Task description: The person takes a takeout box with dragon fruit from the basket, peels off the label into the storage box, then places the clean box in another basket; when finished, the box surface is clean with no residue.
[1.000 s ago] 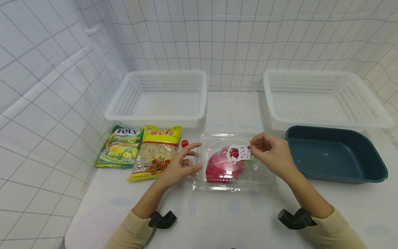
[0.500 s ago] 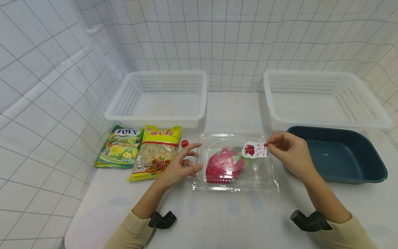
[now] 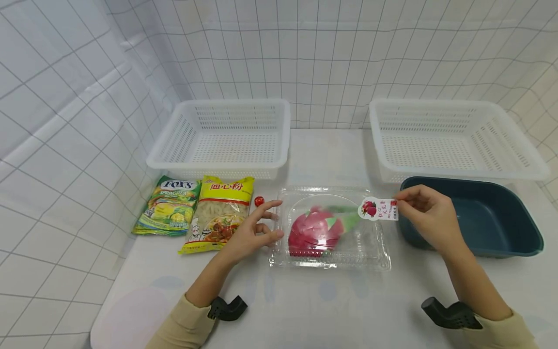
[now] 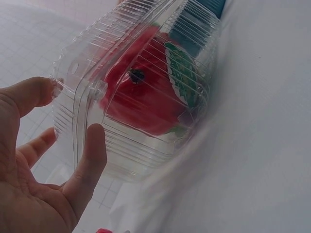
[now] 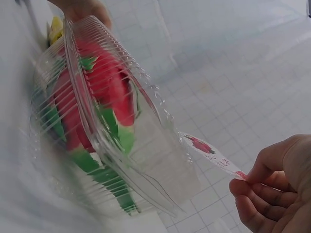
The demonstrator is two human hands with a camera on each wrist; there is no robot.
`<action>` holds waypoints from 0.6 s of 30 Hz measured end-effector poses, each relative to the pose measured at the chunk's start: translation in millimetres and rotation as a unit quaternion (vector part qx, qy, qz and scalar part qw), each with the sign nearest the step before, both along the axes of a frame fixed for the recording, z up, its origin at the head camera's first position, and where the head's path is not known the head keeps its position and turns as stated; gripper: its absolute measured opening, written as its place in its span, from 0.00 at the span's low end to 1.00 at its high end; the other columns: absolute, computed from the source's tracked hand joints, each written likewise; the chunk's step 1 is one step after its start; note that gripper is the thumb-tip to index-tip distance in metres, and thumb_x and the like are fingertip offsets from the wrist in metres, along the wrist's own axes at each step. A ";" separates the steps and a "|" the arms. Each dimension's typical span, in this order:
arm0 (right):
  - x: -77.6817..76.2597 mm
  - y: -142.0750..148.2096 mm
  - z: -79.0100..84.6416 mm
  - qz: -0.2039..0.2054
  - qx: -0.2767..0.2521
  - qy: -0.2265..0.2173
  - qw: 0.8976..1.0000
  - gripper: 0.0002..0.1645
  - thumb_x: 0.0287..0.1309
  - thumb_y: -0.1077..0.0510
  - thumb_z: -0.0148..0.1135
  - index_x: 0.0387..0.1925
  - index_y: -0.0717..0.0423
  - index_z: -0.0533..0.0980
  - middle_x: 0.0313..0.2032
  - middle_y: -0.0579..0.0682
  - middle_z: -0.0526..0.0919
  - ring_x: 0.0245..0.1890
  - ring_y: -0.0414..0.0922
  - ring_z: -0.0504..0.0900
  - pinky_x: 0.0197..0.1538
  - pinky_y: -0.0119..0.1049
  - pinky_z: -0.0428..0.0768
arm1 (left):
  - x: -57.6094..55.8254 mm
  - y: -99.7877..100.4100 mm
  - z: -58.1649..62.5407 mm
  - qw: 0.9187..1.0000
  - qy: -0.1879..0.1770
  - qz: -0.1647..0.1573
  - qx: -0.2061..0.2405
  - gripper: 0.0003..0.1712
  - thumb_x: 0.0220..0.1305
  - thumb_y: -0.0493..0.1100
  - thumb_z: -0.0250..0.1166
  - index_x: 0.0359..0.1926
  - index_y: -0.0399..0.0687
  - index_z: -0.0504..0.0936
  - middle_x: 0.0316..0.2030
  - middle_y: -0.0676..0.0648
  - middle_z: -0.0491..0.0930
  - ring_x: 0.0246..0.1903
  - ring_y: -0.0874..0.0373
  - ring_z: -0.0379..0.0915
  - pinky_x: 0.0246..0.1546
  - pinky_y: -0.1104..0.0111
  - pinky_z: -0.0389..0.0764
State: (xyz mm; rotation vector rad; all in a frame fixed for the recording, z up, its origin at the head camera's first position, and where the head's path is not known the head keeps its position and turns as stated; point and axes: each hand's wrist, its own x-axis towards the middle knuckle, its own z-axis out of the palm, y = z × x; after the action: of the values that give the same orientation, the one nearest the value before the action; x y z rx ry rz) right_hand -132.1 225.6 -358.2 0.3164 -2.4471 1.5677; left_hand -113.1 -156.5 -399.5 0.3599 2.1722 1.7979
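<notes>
A clear plastic clamshell box [image 3: 335, 194] lies closed on the table, with a pink and green dragon fruit [image 3: 315, 228] inside. My left hand [image 3: 253, 231] touches the box's left edge with spread fingers; in the left wrist view its thumb [image 4: 92, 150] lies against the side. Above the box's right edge, my right hand [image 3: 429, 213] pinches one end of a white dragon fruit label [image 3: 379, 208] between thumb and index finger. The label's rounded end overlaps the lid's edge in the right wrist view; I cannot tell whether it touches.
Left of the box lie a pasta bag [image 3: 220, 215], a green FOX'S candy bag [image 3: 167, 206] and a small red ball-like item [image 3: 259, 200]. White baskets stand behind at left [image 3: 218, 172] and right [image 3: 462, 172]. A dark blue basin [image 3: 479, 232] sits right of the box.
My right hand has moved right with the label, from over the middle of the lid to beyond the box's right edge. More of the fruit shows. My left hand has stayed put.
</notes>
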 end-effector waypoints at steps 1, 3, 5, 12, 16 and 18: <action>0.4 2.1 0.0 -0.004 0.002 0.003 1.000 0.04 0.58 0.69 0.63 0.36 0.68 0.78 0.31 0.44 0.84 0.25 0.36 0.76 0.25 0.24 0.72 | -0.2 -0.1 -0.5 1.000 0.001 0.000 0.000 0.39 0.62 0.43 0.68 0.71 0.54 0.62 0.57 0.35 0.67 0.28 0.54 0.76 0.34 0.65 0.82; 0.8 6.1 0.2 -0.011 -0.002 0.008 1.000 0.04 0.59 0.69 0.64 0.36 0.68 0.78 0.30 0.43 0.84 0.24 0.37 0.76 0.23 0.25 0.71 | -0.1 -0.4 -0.5 1.000 0.001 0.000 -0.002 0.38 0.63 0.43 0.68 0.71 0.55 0.62 0.56 0.35 0.67 0.28 0.54 0.76 0.34 0.65 0.82; 0.7 9.7 -0.2 -0.020 -0.008 0.010 1.000 0.04 0.58 0.69 0.63 0.36 0.68 0.79 0.29 0.42 0.84 0.24 0.36 0.75 0.22 0.25 0.70 | 0.1 -0.7 -0.1 1.000 0.000 0.001 -0.005 0.38 0.63 0.43 0.68 0.71 0.56 0.62 0.56 0.35 0.67 0.29 0.54 0.76 0.35 0.65 0.82; -1.4 23.4 -2.2 -0.045 -0.026 -0.009 0.999 0.05 0.58 0.70 0.63 0.38 0.68 0.79 0.31 0.41 0.84 0.25 0.36 0.78 0.26 0.22 0.74 | 0.8 -1.1 1.8 1.000 -0.002 0.004 -0.007 0.38 0.63 0.43 0.68 0.71 0.57 0.62 0.57 0.36 0.67 0.29 0.53 0.76 0.35 0.65 0.83; -0.6 32.5 -5.6 -0.070 -0.022 -0.024 0.997 0.06 0.61 0.68 0.62 0.39 0.67 0.79 0.32 0.42 0.84 0.27 0.35 0.79 0.29 0.20 0.76 | 0.5 -0.8 1.4 1.000 -0.003 0.002 -0.005 0.38 0.63 0.43 0.68 0.71 0.56 0.62 0.57 0.35 0.67 0.29 0.54 0.76 0.35 0.65 0.83; -0.2 37.0 -7.7 -0.085 -0.019 -0.030 0.996 0.07 0.62 0.66 0.61 0.40 0.67 0.79 0.32 0.39 0.84 0.28 0.35 0.79 0.30 0.20 0.76 | 0.5 -0.5 1.4 1.000 -0.003 0.001 -0.004 0.38 0.63 0.42 0.68 0.71 0.56 0.62 0.57 0.35 0.67 0.29 0.54 0.76 0.35 0.65 0.83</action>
State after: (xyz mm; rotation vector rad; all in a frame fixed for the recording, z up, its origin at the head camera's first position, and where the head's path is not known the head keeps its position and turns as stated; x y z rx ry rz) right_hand -132.3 262.6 -365.9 0.0528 -2.4120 1.5708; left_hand -112.6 -157.0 -398.1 0.3489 2.1759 1.7876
